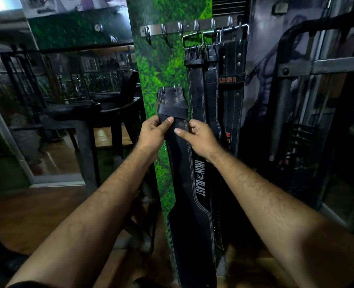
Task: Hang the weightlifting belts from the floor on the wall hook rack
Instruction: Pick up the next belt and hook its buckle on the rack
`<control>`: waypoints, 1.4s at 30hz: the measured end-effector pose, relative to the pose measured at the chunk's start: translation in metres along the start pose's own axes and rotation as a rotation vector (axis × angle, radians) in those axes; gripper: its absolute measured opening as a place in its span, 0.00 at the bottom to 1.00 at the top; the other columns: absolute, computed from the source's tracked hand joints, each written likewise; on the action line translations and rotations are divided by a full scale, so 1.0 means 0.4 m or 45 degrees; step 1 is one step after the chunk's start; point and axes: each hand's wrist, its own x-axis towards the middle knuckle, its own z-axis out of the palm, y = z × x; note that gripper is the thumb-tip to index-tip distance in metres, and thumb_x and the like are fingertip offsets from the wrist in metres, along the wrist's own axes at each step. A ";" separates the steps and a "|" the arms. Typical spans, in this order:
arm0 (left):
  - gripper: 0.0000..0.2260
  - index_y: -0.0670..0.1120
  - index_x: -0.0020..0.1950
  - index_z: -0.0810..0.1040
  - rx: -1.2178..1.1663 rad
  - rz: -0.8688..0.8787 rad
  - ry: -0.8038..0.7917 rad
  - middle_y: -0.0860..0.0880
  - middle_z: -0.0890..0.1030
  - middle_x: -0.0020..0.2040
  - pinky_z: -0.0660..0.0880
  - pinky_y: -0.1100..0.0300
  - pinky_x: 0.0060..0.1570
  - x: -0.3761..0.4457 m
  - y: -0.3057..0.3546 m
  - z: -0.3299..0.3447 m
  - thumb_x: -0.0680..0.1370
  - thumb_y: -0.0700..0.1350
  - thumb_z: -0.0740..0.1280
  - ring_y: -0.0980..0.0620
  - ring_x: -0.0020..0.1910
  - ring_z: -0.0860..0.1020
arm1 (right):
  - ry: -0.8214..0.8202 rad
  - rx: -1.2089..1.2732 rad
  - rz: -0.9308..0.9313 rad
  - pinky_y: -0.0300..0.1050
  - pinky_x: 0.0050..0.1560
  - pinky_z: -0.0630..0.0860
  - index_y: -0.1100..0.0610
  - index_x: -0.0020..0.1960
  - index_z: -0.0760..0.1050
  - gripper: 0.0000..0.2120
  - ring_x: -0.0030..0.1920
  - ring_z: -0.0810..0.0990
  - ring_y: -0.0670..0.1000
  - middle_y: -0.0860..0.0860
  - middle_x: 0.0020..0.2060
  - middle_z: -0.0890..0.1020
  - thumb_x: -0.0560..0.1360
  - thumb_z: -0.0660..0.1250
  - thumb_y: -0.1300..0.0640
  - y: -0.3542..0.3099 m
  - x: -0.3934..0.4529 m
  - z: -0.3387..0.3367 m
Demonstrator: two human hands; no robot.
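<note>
A black "Iron Blast" weightlifting belt (189,183) hangs down in front of me, its buckle end up. My left hand (154,132) and my right hand (199,136) both grip it just below the taped loop near the top. The belt's top end is well below the metal wall hook rack (192,27), which is fixed to the green leafy wall panel. Two black belts (194,86) hang from hooks on the right part of the rack, with a third "USI" belt (233,80) beside them. The left hooks are bare.
A black weight bench and frame (84,113) stand to the left over a wooden floor (37,215). A dark gym machine frame (309,100) fills the right side. A mirror wall lies behind the bench.
</note>
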 end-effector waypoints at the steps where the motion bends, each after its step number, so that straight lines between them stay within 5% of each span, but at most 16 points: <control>1: 0.07 0.42 0.44 0.78 -0.011 0.011 0.026 0.53 0.84 0.34 0.77 0.66 0.37 0.007 0.010 0.008 0.80 0.34 0.65 0.59 0.34 0.82 | -0.021 -0.025 0.055 0.55 0.48 0.81 0.62 0.50 0.81 0.14 0.44 0.82 0.51 0.59 0.47 0.86 0.72 0.76 0.53 0.011 -0.006 0.005; 3: 0.06 0.41 0.44 0.78 -0.083 0.024 0.053 0.53 0.84 0.33 0.78 0.65 0.36 0.023 0.031 0.022 0.79 0.34 0.65 0.59 0.33 0.81 | -0.029 -0.080 0.140 0.53 0.47 0.80 0.63 0.51 0.83 0.26 0.42 0.82 0.51 0.56 0.46 0.87 0.65 0.79 0.43 0.028 -0.025 0.017; 6: 0.04 0.40 0.48 0.79 -0.232 0.004 0.075 0.49 0.85 0.36 0.80 0.61 0.39 0.048 0.057 0.032 0.79 0.35 0.65 0.54 0.34 0.82 | -0.106 -0.093 0.213 0.47 0.48 0.81 0.63 0.53 0.84 0.22 0.40 0.83 0.48 0.53 0.44 0.87 0.67 0.80 0.47 0.046 -0.045 0.036; 9: 0.04 0.40 0.48 0.79 -0.285 -0.016 0.109 0.47 0.85 0.36 0.80 0.60 0.39 0.067 0.063 0.033 0.79 0.34 0.65 0.53 0.35 0.83 | -0.117 -0.194 0.255 0.43 0.37 0.72 0.66 0.45 0.81 0.35 0.34 0.76 0.48 0.51 0.35 0.81 0.59 0.79 0.34 0.074 -0.060 0.050; 14: 0.04 0.40 0.48 0.79 -0.311 -0.038 0.142 0.47 0.85 0.37 0.81 0.58 0.39 0.083 0.069 0.021 0.79 0.35 0.65 0.51 0.35 0.82 | -0.216 -0.394 0.382 0.39 0.25 0.60 0.54 0.31 0.65 0.24 0.25 0.63 0.43 0.46 0.26 0.66 0.67 0.80 0.46 0.133 -0.118 0.030; 20: 0.05 0.41 0.45 0.80 -0.295 -0.059 0.197 0.47 0.85 0.36 0.81 0.58 0.39 0.085 0.070 0.001 0.79 0.35 0.66 0.51 0.35 0.83 | -0.346 -0.496 0.522 0.37 0.24 0.68 0.55 0.35 0.71 0.21 0.28 0.72 0.47 0.48 0.28 0.74 0.66 0.80 0.45 0.183 -0.156 0.057; 23: 0.05 0.41 0.46 0.80 -0.261 -0.050 0.192 0.45 0.85 0.39 0.82 0.54 0.46 0.093 0.080 -0.017 0.79 0.36 0.66 0.49 0.39 0.82 | -0.468 -0.719 0.519 0.45 0.41 0.82 0.59 0.44 0.80 0.22 0.40 0.83 0.51 0.52 0.39 0.84 0.65 0.80 0.41 0.200 -0.157 0.060; 27: 0.04 0.40 0.48 0.81 -0.225 -0.029 0.184 0.43 0.85 0.44 0.76 0.44 0.60 0.117 0.088 -0.055 0.79 0.37 0.66 0.46 0.45 0.82 | -0.402 -0.438 0.504 0.53 0.57 0.81 0.59 0.54 0.81 0.40 0.51 0.85 0.51 0.53 0.51 0.86 0.58 0.76 0.27 0.133 -0.110 0.064; 30: 0.03 0.40 0.48 0.81 -0.191 -0.033 0.139 0.39 0.83 0.48 0.73 0.38 0.63 0.117 0.075 -0.070 0.78 0.38 0.68 0.41 0.51 0.79 | -0.190 -0.191 0.434 0.47 0.57 0.74 0.59 0.58 0.76 0.28 0.53 0.77 0.50 0.49 0.51 0.78 0.73 0.69 0.35 0.035 -0.055 0.079; 32: 0.03 0.41 0.47 0.82 -0.157 -0.040 0.107 0.38 0.83 0.48 0.73 0.37 0.63 0.113 0.064 -0.068 0.77 0.39 0.69 0.41 0.51 0.79 | -0.119 -0.097 0.318 0.43 0.50 0.74 0.58 0.49 0.76 0.21 0.47 0.78 0.47 0.47 0.44 0.79 0.75 0.69 0.39 -0.014 -0.017 0.088; 36: 0.02 0.41 0.48 0.80 -0.180 -0.020 0.094 0.39 0.82 0.46 0.76 0.40 0.59 0.109 0.062 -0.053 0.78 0.38 0.68 0.43 0.46 0.80 | -0.099 -0.015 0.204 0.47 0.57 0.80 0.60 0.58 0.81 0.19 0.51 0.85 0.51 0.53 0.50 0.87 0.73 0.75 0.49 -0.030 0.021 0.090; 40: 0.03 0.39 0.49 0.79 -0.299 0.010 0.128 0.44 0.84 0.40 0.80 0.55 0.46 0.120 0.090 -0.031 0.79 0.37 0.66 0.49 0.37 0.82 | -0.073 -0.253 0.326 0.51 0.46 0.83 0.61 0.52 0.80 0.39 0.47 0.86 0.57 0.54 0.44 0.87 0.58 0.77 0.31 0.028 -0.035 0.111; 42: 0.04 0.38 0.48 0.79 -0.333 0.018 0.111 0.46 0.85 0.37 0.81 0.59 0.40 0.128 0.110 -0.021 0.79 0.35 0.65 0.51 0.34 0.83 | -0.067 -0.327 0.483 0.48 0.37 0.80 0.59 0.47 0.74 0.32 0.39 0.81 0.53 0.50 0.36 0.80 0.62 0.78 0.34 0.071 -0.101 0.119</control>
